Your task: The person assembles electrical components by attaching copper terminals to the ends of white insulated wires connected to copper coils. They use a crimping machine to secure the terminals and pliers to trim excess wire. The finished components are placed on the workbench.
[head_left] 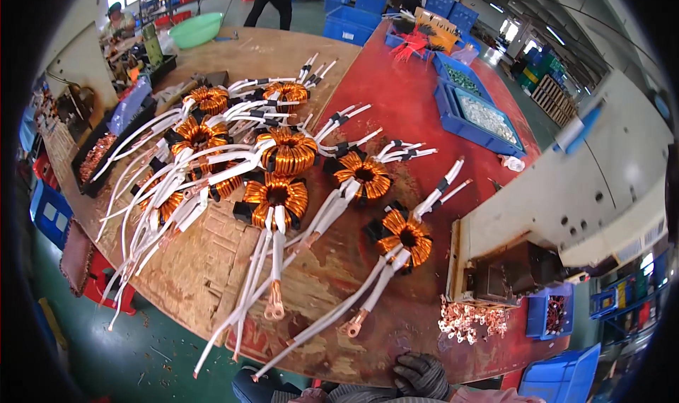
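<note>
At the front edge of the table, my right hand (423,375) in a dark grey striped glove has its fingers curled in; whatever they may hold is hidden. Beside it, my left hand (361,392) shows only as striped glove fabric at the lower rim, its fingers out of sight. Nearest to both hands lies a copper-wound toroidal coil (406,237) with white-sleeved leads and a copper ring terminal (354,326). Another coil (275,200) sits to its left, its lead ending in a copper lug (274,305). A further coil (363,174) rests behind them.
Several more coils (201,136) crowd the left of the table. A pale machine (559,184) stands at right, with loose copper terminals (470,321) at its base. Blue trays (481,143) of small parts lie at the back right. A green basin (196,30) and other people are farther off.
</note>
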`<action>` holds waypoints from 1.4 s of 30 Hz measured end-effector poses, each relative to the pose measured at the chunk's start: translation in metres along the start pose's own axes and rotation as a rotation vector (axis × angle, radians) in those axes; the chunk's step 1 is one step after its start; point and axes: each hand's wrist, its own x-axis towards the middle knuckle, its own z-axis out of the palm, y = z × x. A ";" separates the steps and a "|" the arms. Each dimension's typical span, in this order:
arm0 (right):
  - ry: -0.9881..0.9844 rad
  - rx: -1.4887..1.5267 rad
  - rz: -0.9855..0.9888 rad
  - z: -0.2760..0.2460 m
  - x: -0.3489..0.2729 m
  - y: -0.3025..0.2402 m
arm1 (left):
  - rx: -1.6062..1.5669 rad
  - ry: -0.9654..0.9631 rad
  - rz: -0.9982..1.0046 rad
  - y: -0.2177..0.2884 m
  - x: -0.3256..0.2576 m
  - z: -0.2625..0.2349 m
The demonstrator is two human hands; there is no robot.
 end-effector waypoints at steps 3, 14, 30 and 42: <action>0.007 0.008 -0.004 0.011 -0.008 0.011 | 0.019 -0.026 0.003 0.010 0.019 -0.030; 0.028 -0.042 0.030 0.003 -0.003 0.000 | 0.104 0.041 0.008 0.031 0.064 -0.041; 0.528 0.150 -0.015 -0.029 -0.028 -0.006 | 0.296 0.233 0.335 0.036 0.017 -0.067; 1.035 -0.378 0.670 -0.103 -0.172 0.079 | 0.236 1.004 1.025 0.205 -0.065 -0.163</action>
